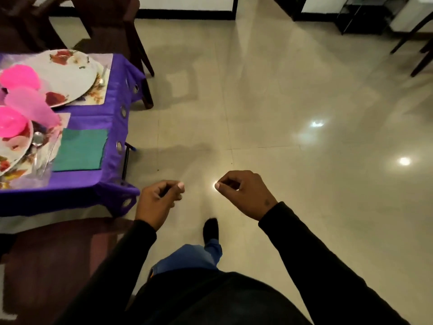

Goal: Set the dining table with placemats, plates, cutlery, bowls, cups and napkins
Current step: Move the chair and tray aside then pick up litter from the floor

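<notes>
The table [110,127], draped in a purple cloth with metal eyelets along its hem, stands at the left of the view and serves as the landmark here. Both hands hang over the tiled floor [281,102], off the table's near right corner and apart from it. The left hand [157,200] has its fingers loosely curled with the thumb resting against the forefinger, and nothing shows in its grasp. The right hand [243,193], farther from the table, is curled the same way, thumb tip meeting the forefinger, also holding nothing.

On the table's far end lies a floral placemat [99,93] bearing a large floral plate [68,76]; a pink bowl [20,77] sits on that plate's left part, and cutlery [102,78] lies at the plate's right edge. At the table's near end a second floral plate [14,153] holds another pink bowl [11,125]; what is inside either bowl cannot be told. A spoon [37,138] and other cutlery lie just beside this plate, toward the table's right edge. A translucent pink cup [30,106] lies tilted between the two plates. A green napkin [80,150] lies flat near the table's right edge, just beside the spoon. Dark chairs [112,31] stand beyond the table's far end.
</notes>
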The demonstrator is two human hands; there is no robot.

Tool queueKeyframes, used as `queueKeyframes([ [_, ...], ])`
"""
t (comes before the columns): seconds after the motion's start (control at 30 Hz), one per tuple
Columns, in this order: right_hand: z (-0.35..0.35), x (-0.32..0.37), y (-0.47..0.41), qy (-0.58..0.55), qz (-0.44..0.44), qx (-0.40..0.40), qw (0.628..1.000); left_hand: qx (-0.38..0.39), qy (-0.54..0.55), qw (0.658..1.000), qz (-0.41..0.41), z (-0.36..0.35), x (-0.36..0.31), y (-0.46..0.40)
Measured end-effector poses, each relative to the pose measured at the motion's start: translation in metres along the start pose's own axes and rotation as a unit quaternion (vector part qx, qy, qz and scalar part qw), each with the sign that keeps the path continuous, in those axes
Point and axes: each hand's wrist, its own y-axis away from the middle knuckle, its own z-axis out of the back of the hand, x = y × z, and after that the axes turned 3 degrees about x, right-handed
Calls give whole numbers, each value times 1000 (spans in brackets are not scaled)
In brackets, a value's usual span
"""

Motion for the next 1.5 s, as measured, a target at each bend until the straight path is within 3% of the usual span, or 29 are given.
queueKeyframes([
  [0.33,152,-3,-206,-22,23,-47,998,36,-20,996,-84,-68,-149,-237],
  [0.63,267,-24,-446,-64,51,-35,996,46,-81,993,-73,-125,-235,-433],
  [0.77,304,-3,-564,-88,70,34,993,13,-109,991,-71,-110,-289,-515],
  [0.93,317,37,-700,-75,118,93,986,-126,-50,990,-51,-78,-316,-604],
  [1.13,311,87,-834,-30,168,168,971,-156,-48,986,-34,-36,-325,-724],
  [1.33,344,140,-959,17,187,182,965,-186,25,981,-57,14,-370,-876],
  [1.5,372,160,-1056,10,183,130,974,-170,54,983,-31,32,-397,-978],
])
